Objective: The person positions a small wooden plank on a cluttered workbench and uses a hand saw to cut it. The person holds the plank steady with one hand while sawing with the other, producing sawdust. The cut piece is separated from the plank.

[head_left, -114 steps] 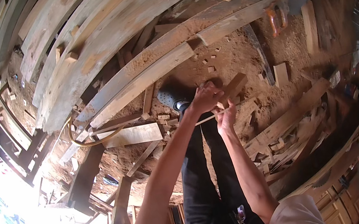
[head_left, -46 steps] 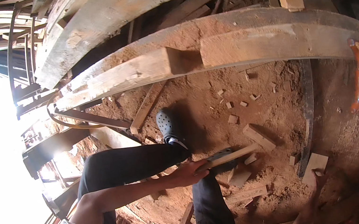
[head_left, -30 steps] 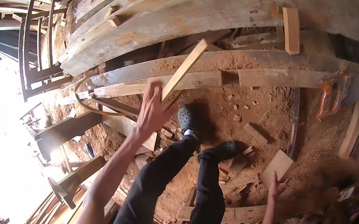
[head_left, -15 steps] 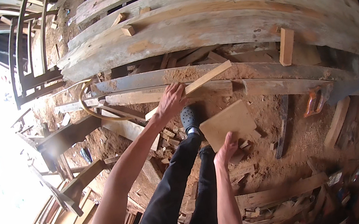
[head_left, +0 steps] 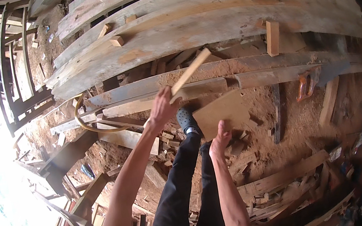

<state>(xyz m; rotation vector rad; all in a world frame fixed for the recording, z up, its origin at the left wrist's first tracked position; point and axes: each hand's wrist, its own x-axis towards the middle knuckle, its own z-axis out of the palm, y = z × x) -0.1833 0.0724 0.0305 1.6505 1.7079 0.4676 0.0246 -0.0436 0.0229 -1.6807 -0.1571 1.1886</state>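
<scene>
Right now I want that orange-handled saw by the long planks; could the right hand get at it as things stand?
Probably yes, after letting go. The right hand grips the flat board, and the saw lies in the open on dirt further right, nothing between them, though it looks a stretch.

Counts: 2 hands, left (head_left: 161, 111) and right (head_left: 220, 141). 1 stick (head_left: 189, 73). 1 flat board (head_left: 222, 113). 1 saw (head_left: 306, 83), right of centre. 1 shoe (head_left: 187, 120). 2 small blocks (head_left: 116, 41), upper left.

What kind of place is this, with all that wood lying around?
Probably an outdoor woodworking or timber yard: long curved planks are stacked up, a handsaw lies on the sawdust-strewn dirt ground, and the left hand holds a wooden stick.
</scene>
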